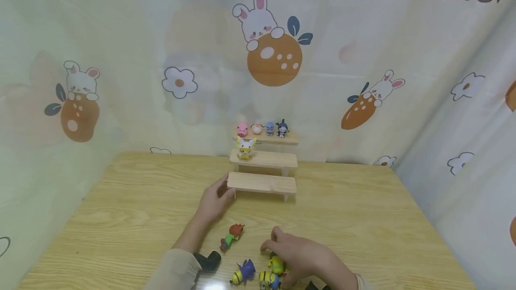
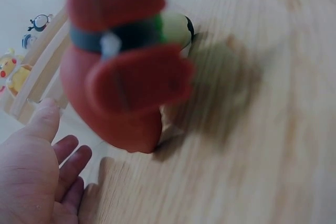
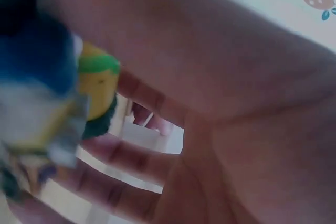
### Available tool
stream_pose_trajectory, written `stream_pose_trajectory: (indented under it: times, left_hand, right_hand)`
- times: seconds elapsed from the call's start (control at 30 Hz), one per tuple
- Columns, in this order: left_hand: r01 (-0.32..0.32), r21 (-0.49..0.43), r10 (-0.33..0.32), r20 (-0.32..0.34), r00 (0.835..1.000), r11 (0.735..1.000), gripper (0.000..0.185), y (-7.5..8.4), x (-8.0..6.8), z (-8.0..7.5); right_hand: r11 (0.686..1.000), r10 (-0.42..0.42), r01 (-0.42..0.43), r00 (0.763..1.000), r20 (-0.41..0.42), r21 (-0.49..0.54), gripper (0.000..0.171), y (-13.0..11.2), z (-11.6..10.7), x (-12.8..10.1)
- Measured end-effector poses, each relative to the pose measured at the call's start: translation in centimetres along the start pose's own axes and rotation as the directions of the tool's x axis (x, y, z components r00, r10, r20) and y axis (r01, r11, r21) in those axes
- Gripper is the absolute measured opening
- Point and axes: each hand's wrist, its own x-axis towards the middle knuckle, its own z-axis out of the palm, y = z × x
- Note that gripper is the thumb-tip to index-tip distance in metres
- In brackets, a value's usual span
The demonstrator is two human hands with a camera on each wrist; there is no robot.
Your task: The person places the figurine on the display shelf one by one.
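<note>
My left hand (image 1: 213, 200) is at the left end of the lowest step of a small wooden shelf (image 1: 262, 183), thumb at the front corner, fingers loosely bent in the left wrist view. Behind its wrist lies a toy figure (image 1: 232, 237) with red hair and a green top; a red-soled figure (image 2: 126, 77) looms large in the left wrist view. Spread over a group of toy figures, my right hand (image 1: 302, 254) has its fingers bent loosely beside a yellow-and-green figure (image 1: 276, 264). Its palm hides part of the group. A yellow-and-blue figure (image 1: 269, 279) lies just in front.
On the top step stand a pink pig figure (image 1: 242, 130), a white figure (image 1: 256, 129), a blue figure (image 1: 269, 129) and a dark-haired figure (image 1: 282, 129). A yellow figure with white ears (image 1: 244, 149) occupies the middle step. A yellow-and-purple figure (image 1: 243, 273) lies on the wooden table (image 1: 354, 218).
</note>
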Motion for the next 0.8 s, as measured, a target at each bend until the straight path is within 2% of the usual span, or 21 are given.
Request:
stream_pose_trajectory:
  times: [0.1,0.2,0.43,0.57,0.8]
  left_hand:
    - [0.011,0.0,-0.011,0.0,1.0,1.0,0.065,0.1,0.1,0.0]
    - [0.01,0.009,-0.01,-0.002,1.0,1.0,0.065,0.1,0.1,0.1]
    - [0.008,0.009,-0.008,-0.004,1.0,1.0,0.064,0.0,0.1,0.1]
    - [-0.001,0.006,0.001,-0.004,1.0,1.0,0.066,-0.1,0.1,0.0]
    - [-0.004,-0.002,0.004,0.0,1.0,1.0,0.068,-0.1,0.2,-0.1]
  right_hand:
    - [1.0,0.016,-0.017,1.0,-0.012,-0.027,0.053,0.2,0.3,0.5]
    - [0.999,0.032,-0.032,0.999,-0.028,-0.012,0.042,0.5,0.4,0.7]
    - [0.998,0.052,-0.057,0.988,-0.147,-0.03,0.041,1.5,0.4,1.7]
    - [0.996,0.085,-0.092,0.964,-0.251,-0.014,0.046,2.3,0.5,2.5]
    - [0.993,0.103,-0.117,0.906,-0.412,-0.008,0.053,3.9,0.9,3.8]
